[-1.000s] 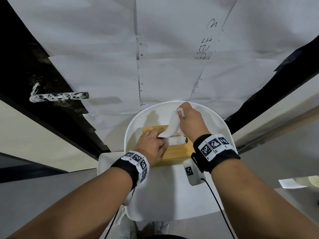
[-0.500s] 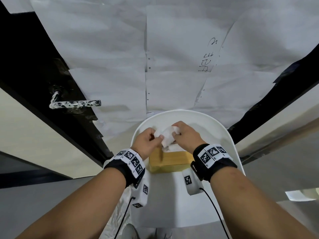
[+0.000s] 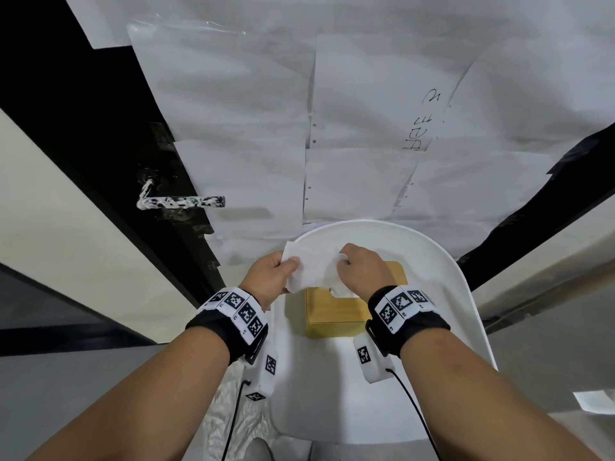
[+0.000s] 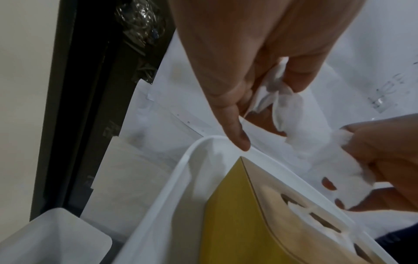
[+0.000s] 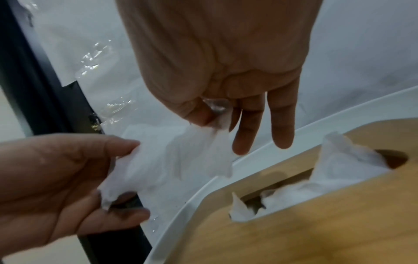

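Observation:
A white tissue (image 3: 312, 269) is stretched between my two hands above the back of a white chair seat (image 3: 446, 294). My left hand (image 3: 283, 267) pinches its left edge between thumb and fingers. At the tissue's right end, my right hand (image 3: 349, 259) pinches it with thumb and forefinger, the other fingers hanging straight. Below them stands a tissue box (image 3: 336, 316) with a wooden lid and yellow sides. Another tissue (image 5: 339, 160) sticks up from the lid's slot. The left wrist view shows the tissue (image 4: 300, 139) crumpled in my left hand's fingers (image 4: 294, 78).
The chair stands against a dark door covered with white paper sheets (image 3: 366, 128). A tape-wrapped door handle (image 3: 181, 201) juts out at the left. Beige wall panels flank the door. A second white surface (image 4: 52, 237) lies low at the left.
My right hand pulled the tissue out of the box. My left hand left the box lid and took the tissue's other edge, and both hands drew it apart above the box.

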Demonstrator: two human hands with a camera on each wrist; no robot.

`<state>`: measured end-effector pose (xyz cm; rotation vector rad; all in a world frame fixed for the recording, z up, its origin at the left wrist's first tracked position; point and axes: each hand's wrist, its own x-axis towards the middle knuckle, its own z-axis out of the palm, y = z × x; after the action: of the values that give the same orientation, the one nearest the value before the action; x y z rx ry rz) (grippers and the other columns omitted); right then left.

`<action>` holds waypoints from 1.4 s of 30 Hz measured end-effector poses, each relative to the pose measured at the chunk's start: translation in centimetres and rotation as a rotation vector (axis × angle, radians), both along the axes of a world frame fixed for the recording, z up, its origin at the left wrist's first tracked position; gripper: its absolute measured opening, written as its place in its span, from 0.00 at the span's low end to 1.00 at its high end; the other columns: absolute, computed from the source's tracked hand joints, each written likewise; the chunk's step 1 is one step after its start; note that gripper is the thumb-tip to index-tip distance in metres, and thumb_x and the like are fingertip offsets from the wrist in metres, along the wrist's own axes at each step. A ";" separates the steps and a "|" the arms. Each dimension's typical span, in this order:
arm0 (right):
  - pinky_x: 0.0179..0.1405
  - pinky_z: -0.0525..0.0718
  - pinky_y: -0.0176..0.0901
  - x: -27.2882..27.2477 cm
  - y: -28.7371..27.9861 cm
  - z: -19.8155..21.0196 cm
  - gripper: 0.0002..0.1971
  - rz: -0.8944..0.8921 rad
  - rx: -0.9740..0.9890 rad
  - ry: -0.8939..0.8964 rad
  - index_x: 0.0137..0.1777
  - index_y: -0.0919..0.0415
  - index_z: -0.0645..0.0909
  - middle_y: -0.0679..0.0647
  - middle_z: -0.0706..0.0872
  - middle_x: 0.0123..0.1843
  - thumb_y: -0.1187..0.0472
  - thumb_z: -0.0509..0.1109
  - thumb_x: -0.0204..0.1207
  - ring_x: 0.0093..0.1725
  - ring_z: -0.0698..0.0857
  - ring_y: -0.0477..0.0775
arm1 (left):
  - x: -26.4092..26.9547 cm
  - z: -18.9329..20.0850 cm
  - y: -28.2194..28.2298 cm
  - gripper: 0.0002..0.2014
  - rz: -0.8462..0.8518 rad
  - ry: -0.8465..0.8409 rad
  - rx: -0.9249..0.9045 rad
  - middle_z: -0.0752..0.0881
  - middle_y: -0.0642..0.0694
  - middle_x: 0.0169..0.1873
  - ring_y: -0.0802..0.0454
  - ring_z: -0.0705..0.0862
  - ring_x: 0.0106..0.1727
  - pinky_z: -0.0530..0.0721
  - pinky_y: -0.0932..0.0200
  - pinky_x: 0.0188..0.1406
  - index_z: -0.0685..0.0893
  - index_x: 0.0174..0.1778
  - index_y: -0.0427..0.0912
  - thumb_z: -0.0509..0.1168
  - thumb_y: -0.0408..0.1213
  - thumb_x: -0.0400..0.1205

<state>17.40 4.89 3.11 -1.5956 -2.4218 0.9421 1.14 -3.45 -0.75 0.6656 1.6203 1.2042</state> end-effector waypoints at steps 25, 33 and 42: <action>0.44 0.76 0.36 -10.0 -7.0 1.8 0.12 0.228 -0.067 0.197 0.40 0.53 0.78 0.52 0.81 0.45 0.72 0.60 0.74 0.50 0.80 0.55 | -12.0 3.0 -8.5 0.20 0.051 0.545 0.115 0.82 0.42 0.28 0.49 0.77 0.32 0.75 0.52 0.37 0.80 0.32 0.38 0.62 0.50 0.83; 0.55 0.74 0.38 -17.6 -12.2 2.3 0.08 0.295 -0.048 0.243 0.54 0.57 0.78 0.49 0.79 0.52 0.56 0.67 0.78 0.52 0.78 0.47 | -17.5 4.2 -12.3 0.17 -0.067 0.437 0.254 0.79 0.44 0.30 0.51 0.76 0.32 0.74 0.56 0.35 0.83 0.41 0.32 0.64 0.46 0.84; 0.51 0.75 0.44 -20.1 -12.5 3.3 0.08 0.325 -0.026 0.292 0.53 0.58 0.77 0.53 0.81 0.48 0.55 0.65 0.79 0.50 0.80 0.54 | -20.7 6.1 -12.6 0.14 0.015 0.441 0.305 0.82 0.46 0.32 0.54 0.78 0.33 0.76 0.61 0.35 0.84 0.42 0.35 0.64 0.43 0.84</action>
<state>-2.68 -7.63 6.43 -0.9973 -2.5022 1.1644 -19.51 -16.02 5.33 1.1808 1.8123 1.3988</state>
